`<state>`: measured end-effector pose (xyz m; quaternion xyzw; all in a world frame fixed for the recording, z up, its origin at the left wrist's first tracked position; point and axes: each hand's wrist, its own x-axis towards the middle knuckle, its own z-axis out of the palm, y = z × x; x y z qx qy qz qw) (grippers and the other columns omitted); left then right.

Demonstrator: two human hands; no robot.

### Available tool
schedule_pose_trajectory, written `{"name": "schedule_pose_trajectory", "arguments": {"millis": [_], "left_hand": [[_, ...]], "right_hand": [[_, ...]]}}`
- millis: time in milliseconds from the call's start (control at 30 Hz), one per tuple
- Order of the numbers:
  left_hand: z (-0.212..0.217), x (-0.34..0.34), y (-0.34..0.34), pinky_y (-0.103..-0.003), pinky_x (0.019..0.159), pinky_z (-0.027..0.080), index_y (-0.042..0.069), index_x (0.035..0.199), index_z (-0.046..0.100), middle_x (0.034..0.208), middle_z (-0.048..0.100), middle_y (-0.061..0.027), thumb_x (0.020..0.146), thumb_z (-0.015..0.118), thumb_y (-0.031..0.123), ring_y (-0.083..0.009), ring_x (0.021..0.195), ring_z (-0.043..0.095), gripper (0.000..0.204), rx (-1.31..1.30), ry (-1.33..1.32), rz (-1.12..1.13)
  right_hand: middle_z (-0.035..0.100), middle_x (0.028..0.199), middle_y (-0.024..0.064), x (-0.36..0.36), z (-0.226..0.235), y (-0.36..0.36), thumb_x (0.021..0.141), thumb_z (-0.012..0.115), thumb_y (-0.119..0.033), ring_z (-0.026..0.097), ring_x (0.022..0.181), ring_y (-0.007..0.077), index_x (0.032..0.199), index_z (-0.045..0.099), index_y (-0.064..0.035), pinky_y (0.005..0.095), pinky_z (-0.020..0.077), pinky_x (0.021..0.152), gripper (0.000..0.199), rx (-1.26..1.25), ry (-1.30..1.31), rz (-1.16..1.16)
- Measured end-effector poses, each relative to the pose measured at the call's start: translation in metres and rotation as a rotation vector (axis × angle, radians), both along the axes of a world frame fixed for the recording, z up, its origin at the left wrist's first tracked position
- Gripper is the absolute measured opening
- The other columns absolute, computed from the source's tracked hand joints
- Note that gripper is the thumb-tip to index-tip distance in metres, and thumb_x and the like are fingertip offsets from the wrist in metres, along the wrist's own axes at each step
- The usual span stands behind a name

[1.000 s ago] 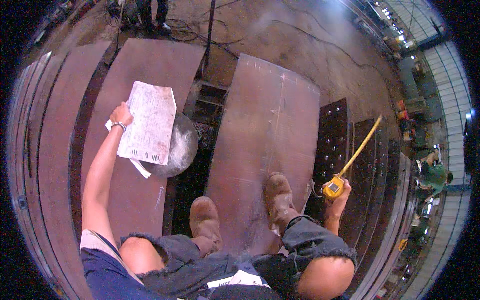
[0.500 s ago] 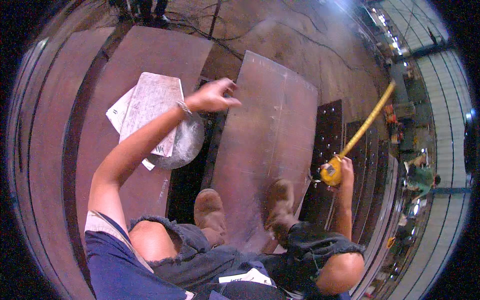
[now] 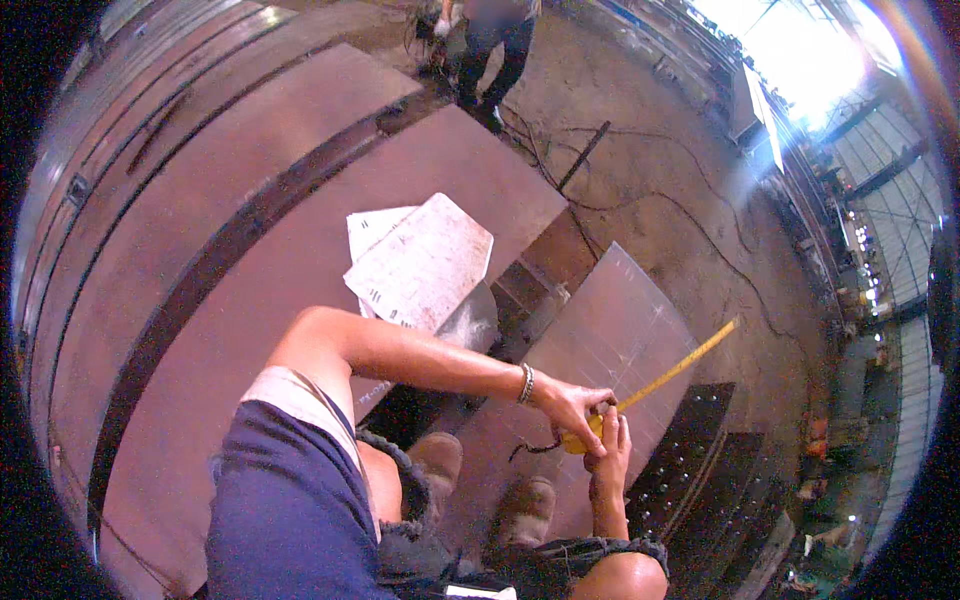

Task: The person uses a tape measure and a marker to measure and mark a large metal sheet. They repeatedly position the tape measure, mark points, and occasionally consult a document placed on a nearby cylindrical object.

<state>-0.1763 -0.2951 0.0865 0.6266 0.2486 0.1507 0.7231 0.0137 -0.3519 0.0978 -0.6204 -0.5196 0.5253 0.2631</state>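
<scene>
Both hands meet over the steel plate: the left hand and the right hand touch the tape measure case between them. The tape blade runs away to the upper right. Left and behind the hands, papers lie on a round object, perhaps a bucket. Two boots stand on the plate below the hands.

Rusty steel plates lie side by side on the dirt floor, with paper sheets on the left plate, two boots on the near right plate, and cables trailing far right.
</scene>
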Motion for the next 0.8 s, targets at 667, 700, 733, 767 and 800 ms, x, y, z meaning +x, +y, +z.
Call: {"name": "schedule_pose_trajectory", "arguments": {"millis": [667,700,733,767,800], "left_hand": [[0.033,-0.070,-0.027,-0.028,0.063,0.050,0.006,0.114,0.058,0.094,0.063,-0.0049,0.092,0.061,0.048,-0.0144,0.075,0.061,0.048,-0.274,0.501,0.365],[0.055,-0.066,-0.018,-0.029,0.065,0.050,0.006,0.114,0.059,0.094,0.063,-0.0047,0.093,0.060,0.049,-0.0135,0.077,0.060,0.048,-0.250,0.562,0.355],[0.051,-0.083,-0.018,-0.029,0.059,0.050,0.005,0.113,0.056,0.092,0.062,-0.0045,0.093,0.059,0.050,-0.0128,0.075,0.060,0.048,-0.194,0.559,0.391],[0.037,-0.104,-0.027,-0.030,0.054,0.049,0.005,0.112,0.054,0.089,0.060,-0.0042,0.093,0.058,0.050,-0.0120,0.072,0.059,0.049,-0.174,0.562,0.416],[0.020,-0.114,-0.038,-0.029,0.054,0.049,0.005,0.113,0.054,0.089,0.060,-0.0042,0.093,0.059,0.049,-0.0114,0.072,0.058,0.048,-0.235,0.550,0.461]], "right_hand": [[0.068,0.088,0.0219,0.238,-0.119,-0.058,0.085,0.068,-0.037,0.064,0.081,0.0418,0.103,0.059,0.0034,0.0466,0.0498,0.073,0.045,0.241,-0.852,-0.391],[0.068,0.090,0.0226,0.267,-0.134,-0.071,0.085,0.069,-0.038,0.064,0.082,0.0429,0.107,0.057,0.0036,0.0477,0.0495,0.074,0.049,0.271,-0.945,-0.432],[0.067,0.091,0.0233,0.274,-0.154,-0.090,0.084,0.070,-0.040,0.063,0.083,0.0441,0.111,0.056,0.0039,0.0489,0.0493,0.076,0.053,0.280,-0.985,-0.446],[0.067,0.096,0.0256,0.270,-0.163,-0.101,0.085,0.067,-0.046,0.063,0.087,0.0447,0.116,0.053,0.0047,0.0499,0.0492,0.079,0.061,0.096,-0.844,-0.431],[0.067,0.101,0.0278,0.265,-0.159,-0.114,0.086,0.063,-0.053,0.063,0.092,0.0451,0.115,0.054,0.0056,0.0493,0.0497,0.080,0.066,0.131,-0.979,-0.418]]}}
